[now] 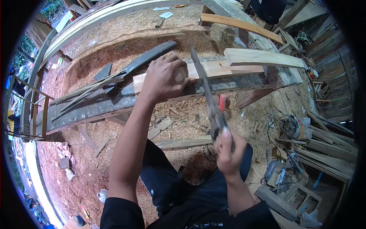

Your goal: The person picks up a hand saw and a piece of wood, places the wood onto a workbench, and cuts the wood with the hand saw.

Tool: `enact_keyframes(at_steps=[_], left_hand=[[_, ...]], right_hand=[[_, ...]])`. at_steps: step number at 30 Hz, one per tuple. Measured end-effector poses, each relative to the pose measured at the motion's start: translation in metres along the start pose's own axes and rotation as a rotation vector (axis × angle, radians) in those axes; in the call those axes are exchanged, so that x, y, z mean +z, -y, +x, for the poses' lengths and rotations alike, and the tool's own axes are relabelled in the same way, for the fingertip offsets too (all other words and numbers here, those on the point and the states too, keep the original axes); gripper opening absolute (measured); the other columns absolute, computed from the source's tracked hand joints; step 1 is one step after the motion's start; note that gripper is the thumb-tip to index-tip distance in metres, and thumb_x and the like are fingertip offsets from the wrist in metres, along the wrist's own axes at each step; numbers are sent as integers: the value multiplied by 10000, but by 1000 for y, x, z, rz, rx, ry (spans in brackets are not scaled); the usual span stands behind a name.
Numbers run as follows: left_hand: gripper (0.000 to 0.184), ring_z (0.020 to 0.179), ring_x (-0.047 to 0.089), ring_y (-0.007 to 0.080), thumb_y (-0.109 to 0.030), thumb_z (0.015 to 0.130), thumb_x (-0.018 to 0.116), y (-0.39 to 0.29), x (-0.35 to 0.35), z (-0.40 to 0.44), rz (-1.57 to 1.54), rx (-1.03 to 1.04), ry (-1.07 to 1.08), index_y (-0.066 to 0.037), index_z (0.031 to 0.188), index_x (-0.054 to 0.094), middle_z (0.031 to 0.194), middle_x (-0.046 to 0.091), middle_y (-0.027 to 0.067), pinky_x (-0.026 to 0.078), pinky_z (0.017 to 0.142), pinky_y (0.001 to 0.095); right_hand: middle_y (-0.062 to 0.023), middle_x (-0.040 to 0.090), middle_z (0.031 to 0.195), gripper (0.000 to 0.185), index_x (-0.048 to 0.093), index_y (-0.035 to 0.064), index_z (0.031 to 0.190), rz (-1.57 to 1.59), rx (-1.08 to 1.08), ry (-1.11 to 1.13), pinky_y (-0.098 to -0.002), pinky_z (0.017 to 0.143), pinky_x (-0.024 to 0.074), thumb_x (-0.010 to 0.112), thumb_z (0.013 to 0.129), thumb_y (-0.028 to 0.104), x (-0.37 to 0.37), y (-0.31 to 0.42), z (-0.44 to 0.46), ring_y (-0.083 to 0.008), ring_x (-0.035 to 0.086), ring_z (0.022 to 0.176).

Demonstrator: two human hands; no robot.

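My right hand point(228, 149) is wrapped around the handle of a handsaw point(207, 89). The saw's long blade slants up and away, crossing a pale wooden board point(236, 69) laid on a dark, weathered beam point(129, 100). My left hand point(166, 76) is on the board just left of the blade, fingers curled over a small tan wood block point(181, 73) and pressing down. My palm hides part of the block. Whether the teeth are in the wood cannot be made out.
Another pale plank point(263, 58) overlaps the board at right. A dark timber strip point(150, 57) lies left of my hand. Sawdust and offcuts cover the ground. A red-handled object point(222, 102) is beneath the beam. Stacked lumber point(328, 152) stands at right, a slatted frame point(28, 110) at left.
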State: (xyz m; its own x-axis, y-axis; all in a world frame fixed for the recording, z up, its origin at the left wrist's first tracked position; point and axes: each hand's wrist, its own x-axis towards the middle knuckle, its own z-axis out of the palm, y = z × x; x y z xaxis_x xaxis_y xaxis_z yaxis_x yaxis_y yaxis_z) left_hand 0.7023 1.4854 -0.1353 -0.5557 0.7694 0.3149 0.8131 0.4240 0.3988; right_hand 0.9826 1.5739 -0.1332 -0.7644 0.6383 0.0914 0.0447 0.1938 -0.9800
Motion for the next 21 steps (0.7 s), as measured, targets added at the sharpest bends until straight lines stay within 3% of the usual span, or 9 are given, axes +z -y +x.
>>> enact_keyframes(at_steps=[2,5,6,8,12,16,17,21], left_hand=[[509,1172,630,335,-398,819,822,-2,-3,1,8,-23,23,-92,1218,742,1222,691,103,481,993,461],[519,1181,630,338,-400,819,824,2,6,0,47,3,-35,-84,1223,744,1230,692,106,477,999,457],[500,1150,637,333,-434,831,793,8,12,0,21,34,-84,-88,1188,744,1141,683,103,482,981,483],[492,1159,636,333,-435,836,791,4,5,0,18,19,-42,-85,1179,744,1134,681,102,483,989,483],[474,1153,638,332,-418,830,793,4,5,3,-7,7,-31,-88,1167,745,1135,681,102,482,989,479],[442,1139,642,328,-390,809,803,7,11,0,8,61,-118,-95,1135,754,1118,683,101,484,978,464],[431,1136,641,328,-380,808,798,6,6,1,15,41,-56,-93,1127,756,1131,688,96,485,974,463],[423,1125,643,326,-371,802,794,3,4,2,8,29,-41,-94,1120,756,1151,693,91,487,969,464]], right_hand=[[24,479,626,350,564,23,790,191,109,-21,-267,522,345,521,1094,192,-8,9,-34,-59,455,554],[24,478,624,340,569,20,800,102,17,-10,-275,516,342,531,1094,188,-1,1,-17,-61,452,544],[22,482,621,339,571,18,801,27,-38,-7,-278,513,341,534,1093,186,5,-8,6,-62,452,540],[21,485,622,335,573,17,801,9,-52,-11,-287,507,339,538,1093,179,7,-13,19,-63,445,529],[14,505,620,363,579,7,785,206,125,-45,-256,521,366,542,1079,217,-10,5,-38,-61,472,555],[29,485,617,357,574,9,807,27,-18,-5,-280,510,346,521,1101,206,7,-6,6,-61,448,544],[31,492,618,347,578,12,816,-1,-23,-1,-293,505,339,519,1108,191,11,-8,19,-64,446,541],[20,496,618,340,580,8,825,93,35,-13,-267,507,345,508,1096,198,-6,-4,-22,-56,467,546]])
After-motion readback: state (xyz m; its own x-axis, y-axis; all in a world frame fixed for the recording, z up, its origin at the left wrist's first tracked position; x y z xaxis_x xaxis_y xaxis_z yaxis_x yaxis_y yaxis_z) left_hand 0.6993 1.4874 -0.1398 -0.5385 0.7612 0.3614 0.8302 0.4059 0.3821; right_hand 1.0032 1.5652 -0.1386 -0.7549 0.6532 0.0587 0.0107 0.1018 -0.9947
